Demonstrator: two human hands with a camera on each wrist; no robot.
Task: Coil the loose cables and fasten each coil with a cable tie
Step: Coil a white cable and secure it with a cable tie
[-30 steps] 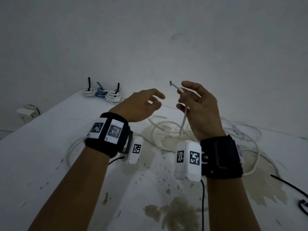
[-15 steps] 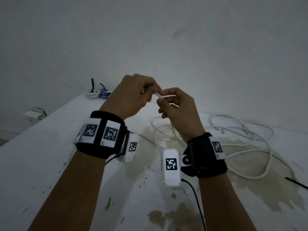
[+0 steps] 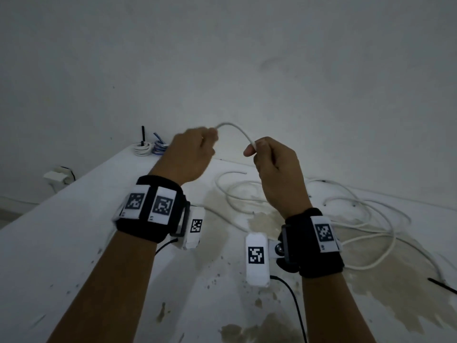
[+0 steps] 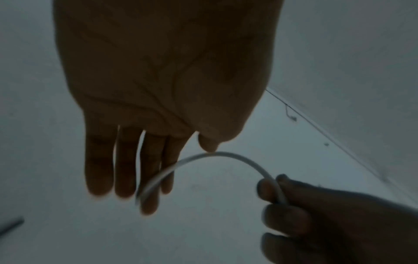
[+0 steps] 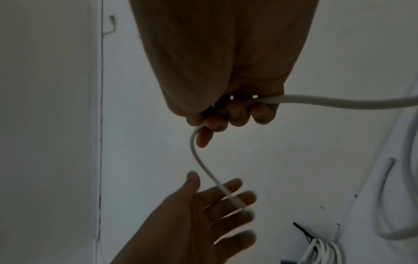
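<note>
- White table [image 3: 61,243]: stained; the loose white cable [image 3: 371,233] sprawls across its right side.
- Right hand [image 3: 277,174]: fingers curled round the cable near its end, above the table.
- Left hand [image 3: 190,154]: fingers straight and spread; the cable end lies across them.
- Finished coils [image 3: 143,148]: far left corner.

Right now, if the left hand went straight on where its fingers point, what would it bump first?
The white cable, which already lies across the left hand's straight fingers. Past it, probably the bare wall behind the table, though depth is unclear.
</note>
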